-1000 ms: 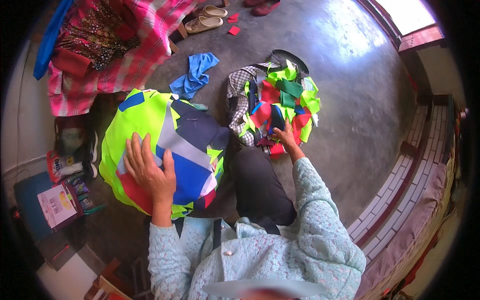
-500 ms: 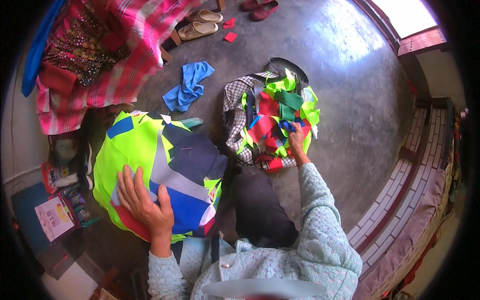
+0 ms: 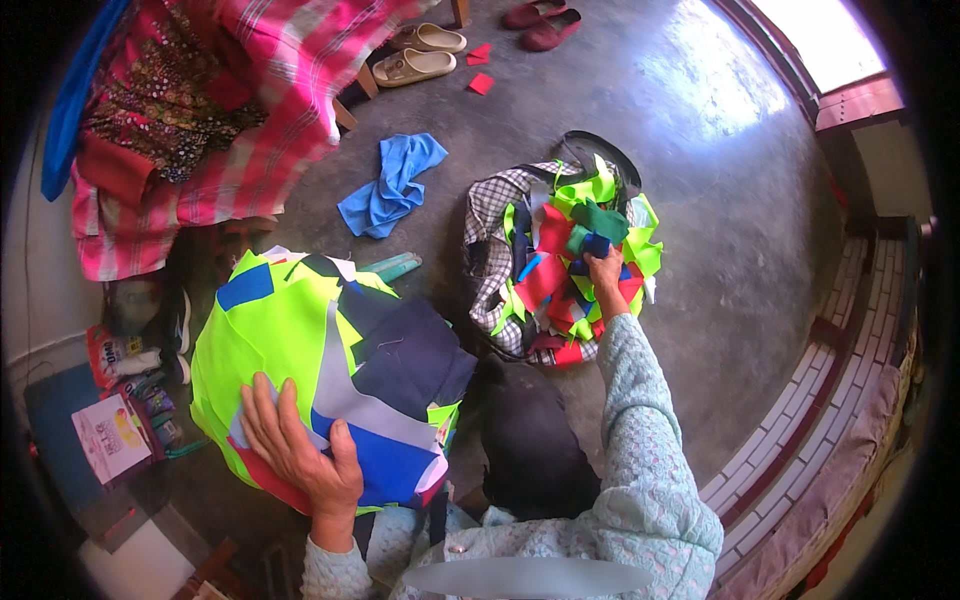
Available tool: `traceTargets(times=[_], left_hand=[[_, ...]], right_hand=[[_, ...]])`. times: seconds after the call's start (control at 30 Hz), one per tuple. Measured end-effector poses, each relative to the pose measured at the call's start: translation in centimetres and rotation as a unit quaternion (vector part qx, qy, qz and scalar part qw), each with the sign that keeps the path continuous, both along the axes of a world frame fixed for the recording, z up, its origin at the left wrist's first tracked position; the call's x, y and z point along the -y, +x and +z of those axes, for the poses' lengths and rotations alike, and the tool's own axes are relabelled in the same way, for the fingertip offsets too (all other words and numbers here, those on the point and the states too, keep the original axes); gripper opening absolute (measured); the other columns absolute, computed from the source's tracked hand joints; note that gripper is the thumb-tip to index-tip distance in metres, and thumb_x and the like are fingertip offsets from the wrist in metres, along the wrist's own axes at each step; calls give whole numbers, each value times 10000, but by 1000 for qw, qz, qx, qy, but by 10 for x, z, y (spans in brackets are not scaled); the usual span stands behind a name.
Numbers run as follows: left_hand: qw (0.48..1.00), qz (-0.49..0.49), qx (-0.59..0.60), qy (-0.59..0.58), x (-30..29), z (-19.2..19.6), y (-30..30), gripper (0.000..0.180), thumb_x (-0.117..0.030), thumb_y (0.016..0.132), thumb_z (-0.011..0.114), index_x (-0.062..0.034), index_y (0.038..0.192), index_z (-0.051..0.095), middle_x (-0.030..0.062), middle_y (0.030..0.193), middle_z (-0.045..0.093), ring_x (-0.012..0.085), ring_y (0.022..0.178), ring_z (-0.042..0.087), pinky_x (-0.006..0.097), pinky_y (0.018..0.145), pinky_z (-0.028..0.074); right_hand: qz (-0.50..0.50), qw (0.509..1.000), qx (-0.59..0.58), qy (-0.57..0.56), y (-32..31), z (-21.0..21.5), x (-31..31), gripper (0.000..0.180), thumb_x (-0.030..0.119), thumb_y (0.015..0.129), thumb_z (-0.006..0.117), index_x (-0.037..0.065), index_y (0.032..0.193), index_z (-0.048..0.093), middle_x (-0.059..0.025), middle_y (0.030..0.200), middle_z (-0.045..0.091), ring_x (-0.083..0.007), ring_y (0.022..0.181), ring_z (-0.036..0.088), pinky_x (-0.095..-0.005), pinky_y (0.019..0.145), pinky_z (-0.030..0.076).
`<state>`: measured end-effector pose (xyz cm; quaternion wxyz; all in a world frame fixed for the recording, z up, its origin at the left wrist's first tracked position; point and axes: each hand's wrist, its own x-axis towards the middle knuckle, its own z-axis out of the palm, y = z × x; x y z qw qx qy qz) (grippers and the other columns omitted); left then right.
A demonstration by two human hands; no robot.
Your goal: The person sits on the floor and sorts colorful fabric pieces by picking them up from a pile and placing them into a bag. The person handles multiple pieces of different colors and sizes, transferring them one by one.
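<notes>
1. Two hands in view. Left hand (image 3: 298, 450) lies flat on the patchwork bundle (image 3: 320, 375), fingers spread apart, palm down, not gripping.
2. Right hand (image 3: 603, 272) reaches into the scrap pile (image 3: 565, 265); fingers closed on a dark blue scrap (image 3: 596, 245).
3. One bundle, at the person's left front on the floor: rounded, mostly neon yellow-green, with navy, bright blue, grey and red patches.
4. One scrap pile, ahead on the right, lying on a checked cloth (image 3: 487, 250): neon green, red, blue and dark green pieces, too many to count.
5. One blue cloth (image 3: 392, 185) on the concrete floor (image 3: 720, 180), between the two.
6. Two pairs of sandals: beige (image 3: 425, 52), dark red (image 3: 540, 22).
</notes>
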<state>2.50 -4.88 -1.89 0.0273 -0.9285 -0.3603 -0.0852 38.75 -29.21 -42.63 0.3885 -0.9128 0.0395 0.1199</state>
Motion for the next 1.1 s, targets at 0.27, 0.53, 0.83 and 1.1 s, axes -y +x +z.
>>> traceTargets(times=[0.27, 0.53, 0.83, 1.1], left_hand=[[999, -14, 31, 10, -2, -2, 3, 534, -346, 884, 462, -10, 1300, 461, 183, 1433, 372, 386, 1352, 288, 510, 1095, 174], [998, -9, 64, 26, 1, -3, -4, 522, -359, 867, 513, -46, 1284, 483, 169, 1411, 397, 369, 1338, 314, 514, 1082, 199], [991, -16, 121, 53, 1, -7, -10, 556, -387, 867, 549, -55, 1304, 458, 173, 1370, 435, 355, 1311, 351, 531, 1067, 227], [974, -39, 221, 33, -3, -11, -15, 627, -468, 853, 548, -59, 1314, 431, 188, 1351, 441, 364, 1292, 369, 543, 1053, 235]], right_hand=[[-45, 975, -127, 179, -27, 20, -1, 325, 19, 683, 729, 35, 996, 642, -38, 850, 657, -165, 718, 608, -297, 693, 492], [-151, 818, -142, 537, -61, 125, 67, 336, -4, 762, 689, 49, 1077, 584, -46, 989, 639, -191, 843, 629, -336, 786, 523], [-135, 630, -244, 724, -123, 268, 90, 317, 103, 850, 636, 14, 1138, 538, -105, 1068, 639, -253, 945, 640, -384, 859, 528], [-82, 610, -312, 723, -219, 345, 50, 364, 54, 788, 657, 128, 1131, 560, -77, 1108, 620, -286, 1052, 594, -450, 985, 436]])
